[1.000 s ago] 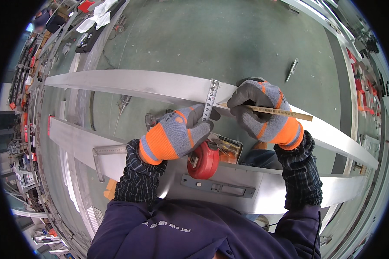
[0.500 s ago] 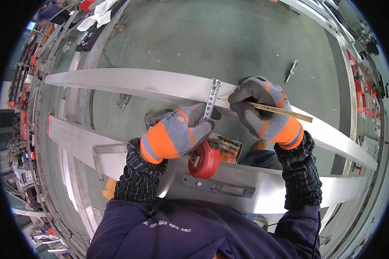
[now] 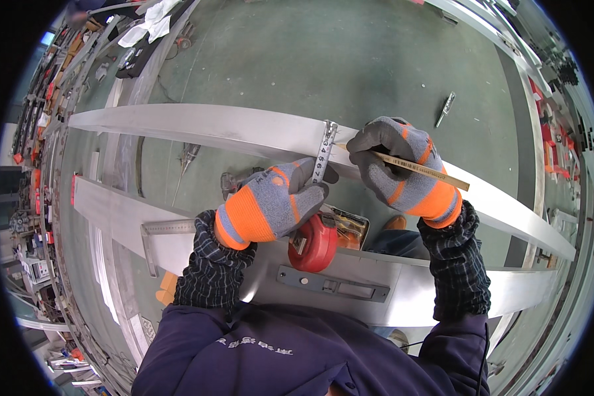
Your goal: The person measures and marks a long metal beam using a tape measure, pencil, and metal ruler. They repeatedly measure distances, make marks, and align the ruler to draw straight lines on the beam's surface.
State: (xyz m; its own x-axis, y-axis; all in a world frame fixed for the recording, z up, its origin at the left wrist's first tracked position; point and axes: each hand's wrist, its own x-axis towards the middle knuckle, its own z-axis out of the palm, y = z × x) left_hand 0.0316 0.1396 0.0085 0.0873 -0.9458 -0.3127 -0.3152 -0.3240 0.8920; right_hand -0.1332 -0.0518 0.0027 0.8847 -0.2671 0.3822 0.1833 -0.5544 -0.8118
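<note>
Both hands wear grey and orange work gloves. My left hand (image 3: pixel 274 197) pinches the pulled-out blade of a red tape measure (image 3: pixel 313 243), whose case hangs just below the glove. The blade lies across the far silver metal bar (image 3: pixel 237 127), its end at the bar's far edge. In my right hand (image 3: pixel 398 168) is a flat wooden carpenter's pencil (image 3: pixel 435 174), its tip at the bar's surface just right of the blade. On the nearer metal bar (image 3: pixel 376 267) lies a grey slotted metal plate (image 3: pixel 332 284).
A steel square (image 3: pixel 153 231) rests on the nearer bar at left. Between the bars, below, are a tool box (image 3: pixel 345 226) and a power drill (image 3: pixel 231 182). A small metal tool (image 3: pixel 446 109) lies on the green floor. Racks of parts line both sides.
My right hand and the pencil have shifted slightly left, the pencil's back end dipping a little. The left hand and tape measure stay nearly still.
</note>
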